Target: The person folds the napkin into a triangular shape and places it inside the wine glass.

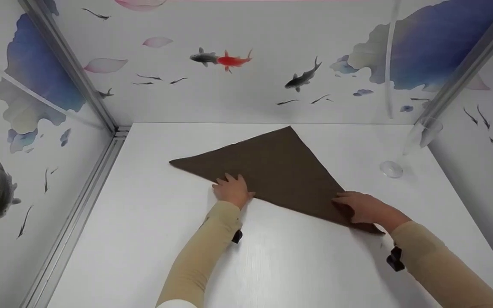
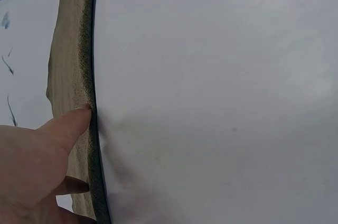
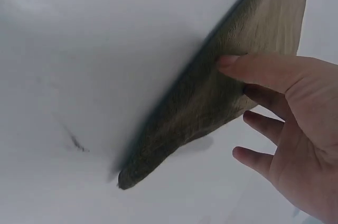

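Observation:
A brown cloth [image 1: 272,171], folded into a triangle, lies on the white table, its long straight edge toward me. My left hand [image 1: 232,191] rests near the middle of that edge with its fingers spread on the fabric. In the left wrist view the thumb [image 2: 71,123] lies at the cloth's rounded fold. At the right corner, my right hand [image 1: 368,208] touches the cloth, thumb and index finger lying apart on it. The right wrist view shows the other fingers [image 3: 259,160] beyond the cloth's edge, and the narrow corner tip [image 3: 132,174] left of the hand.
A clear stemmed glass [image 1: 391,169] stands at the back right of the white table [image 1: 272,265]. Printed walls with fish and leaves enclose the back and sides, with metal rails [image 1: 75,68] at the corners.

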### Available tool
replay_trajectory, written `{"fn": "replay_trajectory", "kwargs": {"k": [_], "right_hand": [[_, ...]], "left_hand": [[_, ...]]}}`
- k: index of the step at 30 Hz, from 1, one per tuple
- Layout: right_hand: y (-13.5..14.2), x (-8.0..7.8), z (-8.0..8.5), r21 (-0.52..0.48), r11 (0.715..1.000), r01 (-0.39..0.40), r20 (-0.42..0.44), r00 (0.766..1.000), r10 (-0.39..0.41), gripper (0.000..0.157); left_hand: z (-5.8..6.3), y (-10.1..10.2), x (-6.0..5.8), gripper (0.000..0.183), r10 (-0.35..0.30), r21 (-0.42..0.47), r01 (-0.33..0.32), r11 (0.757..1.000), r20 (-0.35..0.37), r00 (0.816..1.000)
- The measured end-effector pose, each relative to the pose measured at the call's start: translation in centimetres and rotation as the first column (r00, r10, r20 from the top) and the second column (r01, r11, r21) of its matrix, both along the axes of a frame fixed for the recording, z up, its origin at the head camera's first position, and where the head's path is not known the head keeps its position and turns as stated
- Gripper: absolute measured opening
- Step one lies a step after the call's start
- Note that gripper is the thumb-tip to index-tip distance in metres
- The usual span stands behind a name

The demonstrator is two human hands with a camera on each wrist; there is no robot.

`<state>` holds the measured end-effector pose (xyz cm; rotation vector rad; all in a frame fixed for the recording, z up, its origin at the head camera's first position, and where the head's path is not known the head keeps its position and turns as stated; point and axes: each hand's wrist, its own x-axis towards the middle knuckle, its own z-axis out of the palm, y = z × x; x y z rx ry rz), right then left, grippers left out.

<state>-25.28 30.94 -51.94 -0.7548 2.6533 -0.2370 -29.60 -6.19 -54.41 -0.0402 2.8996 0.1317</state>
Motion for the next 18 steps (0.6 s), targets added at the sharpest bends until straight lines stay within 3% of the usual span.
{"fn": "replay_trajectory", "kwargs": {"k": [6, 11, 18], "right_hand": [[1.2, -0.1, -0.4, 0.006, 1.0, 0.024, 0.048, 0.999, -0.024, 0.071], [1.3, -0.2, -0.6, 0.011, 1.0, 0.028, 0.055, 0.998, -0.028, 0.07], [1.4, -0.1, -0.4, 0.01, 1.0, 0.019, 0.054, 0.998, -0.02, 0.07]], "left_hand": [[-0.2, 0.2, 0.0, 0.083, 0.002, -0.017, -0.002, 1.0, 0.001, 1.0], [0.2, 0.4, -0.1, 0.086, 0.025, -0.086, -0.02, 0.996, 0.058, 0.998], [0.4, 0.8, -0.5, 0.085, 0.039, -0.045, -0.035, 0.998, 0.083, 0.996]]}}
